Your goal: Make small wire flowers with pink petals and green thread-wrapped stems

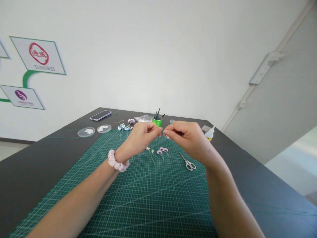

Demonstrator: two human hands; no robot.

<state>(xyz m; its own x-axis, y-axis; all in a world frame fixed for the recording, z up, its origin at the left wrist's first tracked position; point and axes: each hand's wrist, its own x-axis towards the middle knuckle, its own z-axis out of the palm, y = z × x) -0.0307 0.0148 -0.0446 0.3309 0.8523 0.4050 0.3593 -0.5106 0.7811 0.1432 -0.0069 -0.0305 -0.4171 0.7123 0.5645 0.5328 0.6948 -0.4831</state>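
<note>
My left hand [146, 134], with a pale pink scrunchie [116, 161] at the wrist, is closed in a pinch; what its fingertips hold, if anything, is too small to make out. Facing it closely, my right hand [189, 137] is also pinched, and a small whitish piece [167, 137] shows under its fingertips. Both hands are raised over the green cutting mat [158, 195]. Pink petal pieces on wire stems [162, 150] lie beyond and below the hands, beside a thin green stem [151, 156] with a small leaf. White-handled scissors [189, 163] rest below my right hand.
Blue wire flowers [122, 127] and a purple flower [131, 121] lie at the mat's far left. Two clear dishes [80, 133] hold white pieces. A phone [100, 115], a green pot [157, 121] of tools, a plastic bag [143, 118] and a glue bottle [210, 133] stand around.
</note>
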